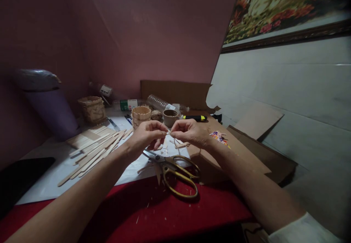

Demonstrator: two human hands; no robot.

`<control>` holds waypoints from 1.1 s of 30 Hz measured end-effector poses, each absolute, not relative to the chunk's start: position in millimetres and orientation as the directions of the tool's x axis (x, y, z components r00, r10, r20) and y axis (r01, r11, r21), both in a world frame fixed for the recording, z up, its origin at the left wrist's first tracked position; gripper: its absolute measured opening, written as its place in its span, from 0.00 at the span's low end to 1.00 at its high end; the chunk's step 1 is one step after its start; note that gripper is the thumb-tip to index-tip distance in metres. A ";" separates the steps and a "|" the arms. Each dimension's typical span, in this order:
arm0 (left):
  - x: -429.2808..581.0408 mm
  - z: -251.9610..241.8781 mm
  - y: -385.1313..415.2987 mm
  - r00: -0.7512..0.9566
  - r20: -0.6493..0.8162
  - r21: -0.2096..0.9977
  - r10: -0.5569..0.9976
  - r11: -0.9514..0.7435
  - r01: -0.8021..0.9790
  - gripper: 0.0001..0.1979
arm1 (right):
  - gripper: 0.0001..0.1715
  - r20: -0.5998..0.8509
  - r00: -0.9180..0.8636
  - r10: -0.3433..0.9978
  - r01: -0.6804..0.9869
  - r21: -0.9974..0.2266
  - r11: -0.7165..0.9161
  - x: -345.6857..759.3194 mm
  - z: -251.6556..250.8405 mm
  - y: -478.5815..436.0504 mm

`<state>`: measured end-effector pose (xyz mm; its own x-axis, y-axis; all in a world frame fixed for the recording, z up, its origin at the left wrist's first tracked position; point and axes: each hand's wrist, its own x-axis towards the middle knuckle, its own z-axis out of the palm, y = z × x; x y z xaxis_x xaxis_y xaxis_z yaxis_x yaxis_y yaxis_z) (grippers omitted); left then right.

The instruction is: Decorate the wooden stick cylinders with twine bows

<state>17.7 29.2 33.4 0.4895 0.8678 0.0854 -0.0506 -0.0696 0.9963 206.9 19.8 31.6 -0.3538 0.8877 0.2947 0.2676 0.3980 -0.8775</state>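
My left hand point(149, 133) and my right hand point(189, 131) meet fingertip to fingertip above the white paper. Both are closed in a pinch on a thin pale strand point(168, 133), too small to make out well. A brown string point(178, 145) curves below my right hand. Under my hands lie large scissors point(178, 173) with yellowish handles, their blades partly apart. Left of my left hand, several wooden craft sticks point(95, 148) are spread on the paper. A small wooden-stick cup point(140, 115) stands just behind my left hand.
Behind stand a second stick-covered cup point(92, 109), a roll of brown tape point(170, 118), a ball of twine point(156, 115) and a clear plastic bottle point(159, 102). A yellow-black utility knife point(194, 118) lies on cardboard point(241, 155). Wood scraps litter the red cloth point(131, 213).
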 end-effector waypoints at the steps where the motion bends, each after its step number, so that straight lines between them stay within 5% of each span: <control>1: 17.8 33.5 29.4 0.484 0.069 0.998 0.873 -0.058 -0.039 0.08 | 0.08 0.323 -0.356 0.877 0.289 -0.854 0.433 207.1 30.5 20.7; 7: 17.6 33.2 29.7 0.454 -0.007 1.000 0.891 0.001 0.014 0.04 | 0.06 0.491 -0.408 0.770 0.432 -0.639 0.636 209.4 21.9 25.0; 15: 21.2 32.5 29.8 0.383 -0.040 0.993 0.923 -0.005 0.114 0.08 | 0.06 0.543 -0.471 0.695 0.538 -0.447 0.714 209.5 16.6 26.2; 19: 24.6 28.4 32.1 0.307 -0.017 0.973 0.951 -0.055 0.224 0.07 | 0.06 0.614 -0.537 0.579 0.630 -0.165 0.759 209.1 16.1 28.5; 22: 23.6 21.4 37.7 0.266 0.189 0.864 0.945 -0.289 0.412 0.05 | 0.06 0.684 -0.525 0.507 0.712 0.025 0.702 207.1 18.9 24.8; 24: 21.0 17.3 41.2 0.278 0.361 0.721 0.890 -0.455 0.523 0.05 | 0.08 0.725 -0.467 0.506 0.732 -0.003 0.681 205.0 22.5 19.1; 26: 18.1 14.8 43.4 0.270 0.491 0.595 0.828 -0.546 0.590 0.06 | 0.10 0.675 -0.417 0.608 0.685 -0.206 0.699 203.4 26.1 13.3; 29: 15.1 13.5 45.1 0.245 0.647 0.496 0.722 -0.642 0.585 0.06 | 0.13 0.336 -0.522 0.784 0.548 -0.572 0.610 203.7 28.8 9.7; 31: 14.5 13.5 45.8 0.247 0.728 0.443 0.639 -0.714 0.542 0.05 | 0.18 0.231 -0.530 0.816 0.561 -0.625 0.542 206.0 29.5 11.4; 33: 14.7 14.0 45.8 0.267 0.783 0.383 0.562 -0.773 0.505 0.05 | 0.24 0.398 -0.354 0.846 0.621 -0.576 0.531 208.6 30.9 14.4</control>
<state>14.7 45.8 14.0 0.2666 0.5621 0.7829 0.5047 -0.7735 0.3834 208.6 14.4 30.9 -0.3541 0.8461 0.3983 0.6210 0.5312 -0.5764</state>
